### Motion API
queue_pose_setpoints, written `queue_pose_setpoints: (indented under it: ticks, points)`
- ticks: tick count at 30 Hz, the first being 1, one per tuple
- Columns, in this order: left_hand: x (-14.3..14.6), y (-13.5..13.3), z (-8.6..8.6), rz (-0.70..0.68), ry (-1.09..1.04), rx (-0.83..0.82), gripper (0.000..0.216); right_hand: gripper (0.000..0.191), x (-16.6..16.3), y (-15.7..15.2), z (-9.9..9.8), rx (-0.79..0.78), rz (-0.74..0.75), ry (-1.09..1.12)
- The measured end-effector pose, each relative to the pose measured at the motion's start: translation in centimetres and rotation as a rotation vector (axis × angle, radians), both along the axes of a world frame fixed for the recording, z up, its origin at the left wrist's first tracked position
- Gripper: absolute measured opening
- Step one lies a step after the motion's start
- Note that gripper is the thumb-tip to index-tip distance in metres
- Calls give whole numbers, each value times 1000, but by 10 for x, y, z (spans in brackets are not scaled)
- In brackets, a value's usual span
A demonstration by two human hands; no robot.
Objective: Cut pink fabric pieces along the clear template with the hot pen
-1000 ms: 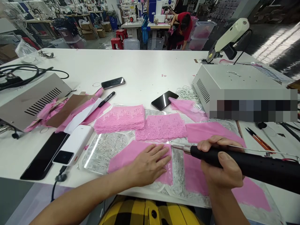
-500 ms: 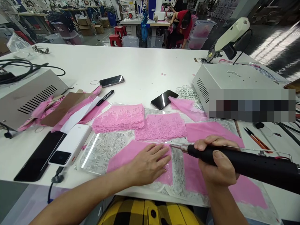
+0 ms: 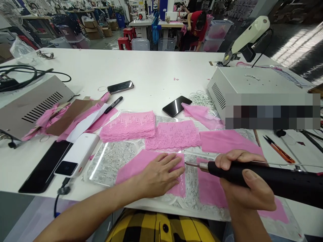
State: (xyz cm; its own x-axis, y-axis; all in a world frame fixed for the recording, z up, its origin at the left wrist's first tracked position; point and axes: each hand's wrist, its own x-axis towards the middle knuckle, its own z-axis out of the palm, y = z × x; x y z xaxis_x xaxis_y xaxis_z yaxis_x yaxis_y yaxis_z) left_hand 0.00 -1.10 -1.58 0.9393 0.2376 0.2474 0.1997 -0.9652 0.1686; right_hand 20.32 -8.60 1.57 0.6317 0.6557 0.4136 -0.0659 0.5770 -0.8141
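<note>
My left hand (image 3: 157,174) lies flat with fingers spread on a pink fabric piece (image 3: 131,168) on a clear plastic sheet (image 3: 108,161). My right hand (image 3: 246,186) is wrapped round a black cutting tool (image 3: 267,179) whose metal tip (image 3: 191,164) points left at the right edge of that piece, close to my left fingertips. Another pink fabric piece (image 3: 210,188) lies under the tool. Two stacks of pink lace (image 3: 130,125) (image 3: 174,135) and a plain pink piece (image 3: 222,141) lie just beyond.
Grey machine boxes stand at the left (image 3: 32,106) and right (image 3: 247,87). Two phones (image 3: 120,86) (image 3: 177,106), a marker (image 3: 113,105), a white power bank (image 3: 78,154), a black tablet (image 3: 42,171) and snips (image 3: 277,149) lie about. A person in red (image 3: 198,25) sits far behind.
The tool and my right hand have slid a little toward me and to the right, so the tip sits lower along the fabric's edge. My left hand stays flat on the piece.
</note>
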Motion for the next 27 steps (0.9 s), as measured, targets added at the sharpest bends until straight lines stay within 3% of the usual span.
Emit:
queue_pose_setpoints:
  ticks: [7, 17, 27]
  points:
    - [0, 0, 0, 3, 7, -7, 34, 16, -4, -4, -1, -9, 83, -20]
    - [0, 0, -3, 4, -48, 26, 35, 12, 1, -2, -1, 4, 81, -40]
    - [1, 0, -2, -7, -41, 40, 34, 15, -3, -32, 6, -74, 118, -9]
